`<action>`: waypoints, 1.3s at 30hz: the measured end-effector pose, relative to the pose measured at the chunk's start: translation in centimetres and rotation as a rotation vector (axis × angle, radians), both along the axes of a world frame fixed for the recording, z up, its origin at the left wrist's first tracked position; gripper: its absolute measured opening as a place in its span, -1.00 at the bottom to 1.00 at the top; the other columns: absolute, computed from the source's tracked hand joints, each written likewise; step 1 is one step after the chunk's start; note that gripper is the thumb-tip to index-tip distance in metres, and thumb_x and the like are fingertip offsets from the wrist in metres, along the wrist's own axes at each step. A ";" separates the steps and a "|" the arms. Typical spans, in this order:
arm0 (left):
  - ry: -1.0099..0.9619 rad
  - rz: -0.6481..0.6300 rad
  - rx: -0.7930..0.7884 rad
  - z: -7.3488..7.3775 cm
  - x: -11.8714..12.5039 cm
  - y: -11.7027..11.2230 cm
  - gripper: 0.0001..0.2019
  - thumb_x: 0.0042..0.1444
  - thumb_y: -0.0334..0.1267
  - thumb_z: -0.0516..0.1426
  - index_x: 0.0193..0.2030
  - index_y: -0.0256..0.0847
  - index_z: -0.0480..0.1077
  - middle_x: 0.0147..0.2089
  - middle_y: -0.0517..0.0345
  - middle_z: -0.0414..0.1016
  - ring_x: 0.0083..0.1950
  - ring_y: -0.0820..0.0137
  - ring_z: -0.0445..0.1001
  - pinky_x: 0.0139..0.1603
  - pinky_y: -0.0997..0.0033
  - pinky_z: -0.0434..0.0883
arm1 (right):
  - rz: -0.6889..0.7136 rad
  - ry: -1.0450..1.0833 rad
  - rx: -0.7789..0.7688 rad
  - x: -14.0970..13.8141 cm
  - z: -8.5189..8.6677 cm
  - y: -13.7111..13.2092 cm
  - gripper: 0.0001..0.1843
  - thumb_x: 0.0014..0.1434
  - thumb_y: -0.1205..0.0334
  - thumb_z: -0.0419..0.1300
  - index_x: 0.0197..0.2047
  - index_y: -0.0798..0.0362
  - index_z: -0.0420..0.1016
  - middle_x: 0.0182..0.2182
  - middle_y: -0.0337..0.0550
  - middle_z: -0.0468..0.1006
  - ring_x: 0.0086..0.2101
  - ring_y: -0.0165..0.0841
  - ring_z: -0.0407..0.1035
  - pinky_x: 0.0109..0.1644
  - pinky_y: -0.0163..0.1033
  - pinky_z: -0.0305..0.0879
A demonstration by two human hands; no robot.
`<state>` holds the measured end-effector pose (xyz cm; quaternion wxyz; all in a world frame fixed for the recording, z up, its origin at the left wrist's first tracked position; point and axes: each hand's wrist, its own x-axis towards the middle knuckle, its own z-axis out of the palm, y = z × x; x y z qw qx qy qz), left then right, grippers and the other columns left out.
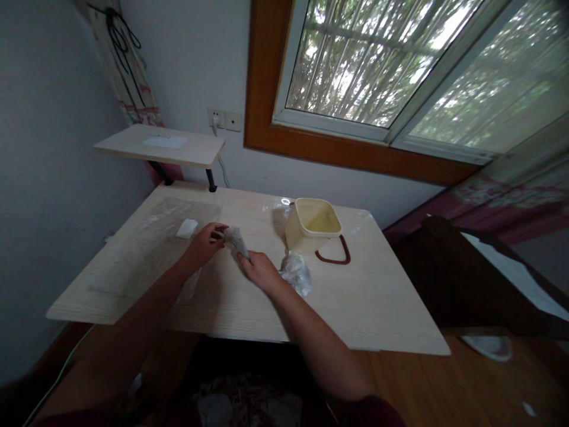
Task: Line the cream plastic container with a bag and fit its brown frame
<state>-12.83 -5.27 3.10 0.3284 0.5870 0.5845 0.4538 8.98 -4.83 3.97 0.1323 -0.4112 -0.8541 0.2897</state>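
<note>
Above the middle of the table, my right hand [259, 270] grips the lower end of a whitish, crumpled plastic bag [236, 242], with the thumb lying along it. The fingers of my left hand [208, 242] are curled at the bag's upper left edge and seem to pinch it. What the bag holds, if anything, I cannot make out. Just right of my right wrist lies another crumpled clear plastic bag [297, 274]. Behind that stands a cream square tub [311, 228], its brown handle [344, 252] folded down at the right.
A clear plastic sheet [146, 249] covers the table's left side, with a small white packet [186, 228] on it. A raised shelf [195, 153] bearing a paper [165, 142] stands at the back left. Wall sockets [224, 120] and a window [355, 65] lie behind the table [364, 308].
</note>
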 end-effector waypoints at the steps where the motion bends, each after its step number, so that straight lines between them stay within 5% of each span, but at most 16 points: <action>1: -0.090 -0.027 -0.033 0.0 0.4 -0.1 -0.61 0.05 -0.20 0.16 0.03 -0.23 0.36 -0.05 0.01 0.51 -0.16 0.33 0.54 -0.16 0.23 0.56 | -0.001 0.027 -0.021 0.0 -0.2 0.1 -0.51 0.48 -0.02 -0.09 -0.12 0.07 0.59 -0.24 -0.07 0.66 -0.23 -0.31 0.52 -0.14 -0.32 0.26; 8: -0.586 -0.225 -0.189 1.3 2.8 -1.1 -0.37 0.13 -0.10 0.23 0.29 -0.16 0.15 0.10 -0.16 0.54 0.11 0.16 0.56 0.09 0.07 0.51 | -0.003 0.236 -0.160 0.6 -1.8 0.8 -0.45 0.44 -0.11 -0.09 -0.13 0.09 0.59 -0.29 -0.13 0.60 -0.23 -0.31 0.47 -0.11 -0.30 0.29; 11: -0.546 -0.269 -0.158 1.8 3.4 -1.1 -0.30 0.09 -0.06 0.30 0.30 -0.19 0.15 0.03 -0.16 0.59 0.08 0.16 0.58 0.08 0.09 0.50 | -0.002 0.277 -0.218 0.7 -2.0 0.9 -0.45 0.40 -0.15 -0.07 -0.20 0.10 0.56 -0.33 -0.16 0.56 -0.27 -0.33 0.43 -0.14 -0.29 0.28; 16: -0.338 -0.085 -0.070 1.7 4.0 -0.4 -0.56 0.05 0.00 0.30 -0.03 -0.25 0.43 -0.12 -0.02 0.61 -0.09 0.26 0.58 -0.06 0.24 0.52 | -0.005 0.319 -0.339 0.9 -2.0 0.7 -0.43 0.35 -0.23 -0.03 -0.41 0.08 0.43 -0.50 -0.26 0.38 -0.41 -0.39 0.30 -0.26 -0.31 0.22; 23: -0.362 0.011 -0.108 2.6 4.0 -0.3 -0.65 0.06 0.04 0.29 -0.26 -0.25 0.51 -0.36 0.15 0.51 -0.35 0.41 0.45 -0.30 0.42 0.43 | 0.038 0.435 -0.544 1.3 -1.6 0.5 -0.32 0.32 -0.39 -0.14 -0.53 0.01 0.19 -0.62 -0.34 0.17 -0.53 -0.45 0.07 -0.40 -0.30 0.06; 39: -0.522 0.007 -0.099 2.7 4.3 -0.5 -0.67 0.08 0.03 0.28 -0.33 -0.25 0.49 -0.39 0.17 0.44 -0.36 0.43 0.41 -0.31 0.45 0.42 | 0.001 0.577 -0.650 1.8 -2.0 0.3 -0.26 0.31 -0.46 -0.24 -0.56 -0.02 0.19 -0.66 -0.32 0.13 -0.58 -0.43 0.00 -0.45 -0.26 -0.05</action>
